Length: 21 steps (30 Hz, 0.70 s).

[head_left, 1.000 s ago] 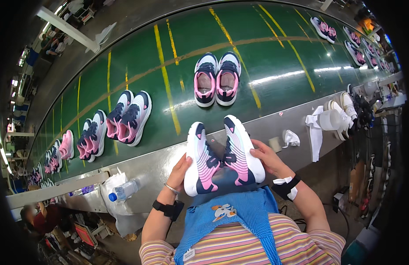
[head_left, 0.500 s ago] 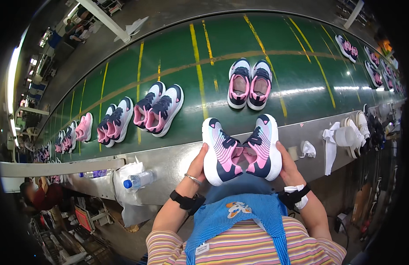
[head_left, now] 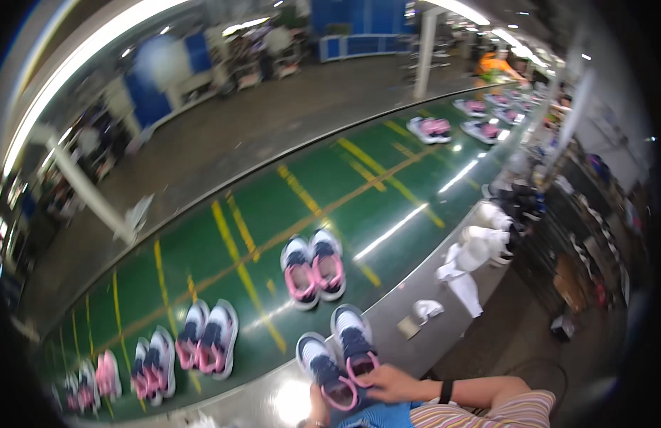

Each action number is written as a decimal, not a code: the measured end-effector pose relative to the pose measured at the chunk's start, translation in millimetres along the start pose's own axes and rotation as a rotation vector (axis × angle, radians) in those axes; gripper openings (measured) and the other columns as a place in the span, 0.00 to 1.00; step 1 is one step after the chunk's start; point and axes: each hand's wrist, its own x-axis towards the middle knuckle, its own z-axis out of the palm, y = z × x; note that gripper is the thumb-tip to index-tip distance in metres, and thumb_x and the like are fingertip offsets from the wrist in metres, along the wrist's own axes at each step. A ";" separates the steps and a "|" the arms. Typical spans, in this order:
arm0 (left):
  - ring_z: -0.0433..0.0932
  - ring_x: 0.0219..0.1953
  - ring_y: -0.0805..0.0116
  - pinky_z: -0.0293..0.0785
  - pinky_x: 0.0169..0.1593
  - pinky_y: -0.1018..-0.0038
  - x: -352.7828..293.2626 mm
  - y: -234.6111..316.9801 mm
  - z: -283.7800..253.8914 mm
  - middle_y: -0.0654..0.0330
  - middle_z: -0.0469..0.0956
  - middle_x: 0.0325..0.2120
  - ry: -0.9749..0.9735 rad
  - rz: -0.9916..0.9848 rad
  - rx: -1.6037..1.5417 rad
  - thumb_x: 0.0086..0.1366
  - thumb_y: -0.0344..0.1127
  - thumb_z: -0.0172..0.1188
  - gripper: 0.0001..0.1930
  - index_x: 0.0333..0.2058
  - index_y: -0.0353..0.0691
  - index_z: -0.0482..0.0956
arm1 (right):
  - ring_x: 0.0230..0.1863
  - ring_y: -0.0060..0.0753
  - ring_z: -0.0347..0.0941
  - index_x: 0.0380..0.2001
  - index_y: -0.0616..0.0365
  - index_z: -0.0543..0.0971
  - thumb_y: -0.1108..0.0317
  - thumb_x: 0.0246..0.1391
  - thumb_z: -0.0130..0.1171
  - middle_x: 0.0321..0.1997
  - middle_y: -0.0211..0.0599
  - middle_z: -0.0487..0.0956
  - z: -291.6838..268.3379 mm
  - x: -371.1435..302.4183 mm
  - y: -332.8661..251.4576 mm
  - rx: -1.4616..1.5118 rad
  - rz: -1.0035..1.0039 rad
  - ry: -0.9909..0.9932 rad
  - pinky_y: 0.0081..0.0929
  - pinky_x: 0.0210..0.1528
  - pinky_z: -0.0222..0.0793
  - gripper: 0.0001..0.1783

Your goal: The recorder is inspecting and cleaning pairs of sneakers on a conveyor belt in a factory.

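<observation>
A pair of navy, white and pink sneakers is at the table's edge in front of me. Around the heel side of the left sneaker [head_left: 320, 360] my left hand [head_left: 318, 408] is closed, partly cut off by the lower edge. My right hand [head_left: 389, 385] grips the right sneaker [head_left: 352, 335] at its heel, fingers by the pink collar. The toes point away from me and the openings face up. Just beyond them, another matching pair of sneakers [head_left: 300, 278] stands on the green conveyor belt [head_left: 387, 235].
More sneakers [head_left: 215, 339] line the belt on the left, with further pairs [head_left: 429, 130] at the far right. Along the metal ledge [head_left: 377, 314] lie a crumpled white cloth [head_left: 427, 309], a beige block [head_left: 409, 327] and white shoes [head_left: 487, 225]. A person in orange [head_left: 498, 68] is far off.
My view has swung up and to the right. The held sneakers have turned from soles outward to side by side, toes away. My right hand has moved from the sole's outside to the heel.
</observation>
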 end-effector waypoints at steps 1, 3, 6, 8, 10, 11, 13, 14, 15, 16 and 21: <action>0.69 0.47 0.62 0.65 0.51 0.67 6.3 -0.3 -3.4 0.55 0.70 0.44 -0.048 0.000 0.026 0.63 0.46 0.43 0.20 0.48 0.39 0.65 | 0.37 0.42 0.68 0.44 0.51 0.72 0.64 0.40 0.58 0.32 0.43 0.72 5.5 4.2 -11.8 -0.216 0.001 -0.119 0.37 0.42 0.62 0.23; 0.69 0.43 0.58 0.65 0.48 0.65 24.9 -2.6 -5.9 0.53 0.70 0.40 -0.138 0.046 0.266 0.60 0.43 0.46 0.20 0.48 0.39 0.66 | 0.33 0.42 0.69 0.43 0.46 0.72 0.63 0.38 0.58 0.26 0.42 0.71 16.1 8.3 -15.7 -0.488 0.015 -0.236 0.39 0.36 0.62 0.22; 0.69 0.38 0.53 0.65 0.44 0.63 48.9 -2.9 -18.7 0.49 0.71 0.35 -0.191 0.128 0.601 0.56 0.38 0.51 0.19 0.47 0.40 0.67 | 0.29 0.42 0.70 0.42 0.44 0.73 0.64 0.40 0.56 0.24 0.40 0.71 -1.4 22.6 6.8 -0.440 0.062 -0.344 0.39 0.37 0.62 0.20; 0.69 0.34 0.49 0.65 0.41 0.61 59.6 3.8 -29.0 0.47 0.71 0.32 -0.168 0.170 0.805 0.53 0.35 0.55 0.20 0.46 0.40 0.68 | 0.32 0.40 0.71 0.38 0.47 0.76 0.64 0.40 0.56 0.26 0.39 0.73 -57.7 37.8 10.5 -0.365 -0.126 -0.359 0.36 0.38 0.64 0.16; 0.71 0.37 0.51 0.67 0.41 0.61 32.8 58.5 28.3 0.45 0.73 0.35 -0.166 0.513 1.005 0.56 0.39 0.53 0.21 0.48 0.40 0.67 | 0.31 0.42 0.71 0.29 0.52 0.78 0.64 0.38 0.58 0.24 0.40 0.74 -122.2 46.8 19.1 -0.127 -0.009 -0.293 0.35 0.36 0.65 0.10; 0.72 0.40 0.54 0.66 0.45 0.63 27.8 83.0 55.0 0.48 0.72 0.43 -0.077 0.415 0.922 0.59 0.46 0.50 0.22 0.49 0.41 0.67 | 0.31 0.42 0.71 0.29 0.52 0.78 0.64 0.38 0.58 0.24 0.40 0.74 -157.1 54.8 27.5 -0.135 0.016 -0.286 0.35 0.37 0.65 0.11; 0.68 0.43 0.57 0.64 0.48 0.65 41.2 121.4 77.7 0.51 0.70 0.39 -0.014 0.733 1.327 0.53 0.39 0.56 0.21 0.46 0.40 0.68 | 0.31 0.41 0.70 0.29 0.53 0.78 0.64 0.39 0.58 0.24 0.41 0.74 -225.2 78.8 39.5 -0.140 0.032 -0.261 0.34 0.37 0.65 0.10; 0.67 0.41 0.53 0.64 0.46 0.64 55.5 136.3 91.5 0.49 0.68 0.37 -0.004 0.965 1.383 0.47 0.34 0.60 0.24 0.45 0.40 0.69 | 0.31 0.40 0.70 0.27 0.53 0.78 0.65 0.38 0.58 0.23 0.40 0.74 -250.6 92.2 66.7 -0.263 -0.060 -0.179 0.34 0.37 0.65 0.10; 0.65 0.43 0.51 0.62 0.47 0.63 63.1 148.2 110.8 0.47 0.66 0.41 0.050 0.975 1.475 0.46 0.34 0.62 0.25 0.46 0.42 0.69 | 0.30 0.40 0.70 0.25 0.52 0.78 0.65 0.36 0.59 0.23 0.39 0.74 -278.4 104.6 92.3 -0.461 -0.133 -0.157 0.34 0.36 0.64 0.08; 0.63 0.45 0.49 0.61 0.48 0.61 75.5 156.2 126.3 0.44 0.64 0.43 0.068 1.046 1.569 0.45 0.36 0.63 0.26 0.46 0.46 0.69 | 0.30 0.40 0.70 0.23 0.52 0.77 0.65 0.35 0.59 0.22 0.38 0.74 -301.6 115.4 118.1 -0.613 -0.198 -0.066 0.35 0.35 0.64 0.07; 0.64 0.47 0.52 0.54 0.51 0.59 148.3 162.6 182.1 0.47 0.68 0.42 -0.011 0.785 2.125 0.45 0.50 0.62 0.30 0.50 0.57 0.66 | 0.43 0.41 0.66 0.30 0.45 0.77 0.65 0.38 0.58 0.32 0.39 0.72 -368.0 139.9 237.6 -0.870 0.182 0.050 0.41 0.45 0.59 0.10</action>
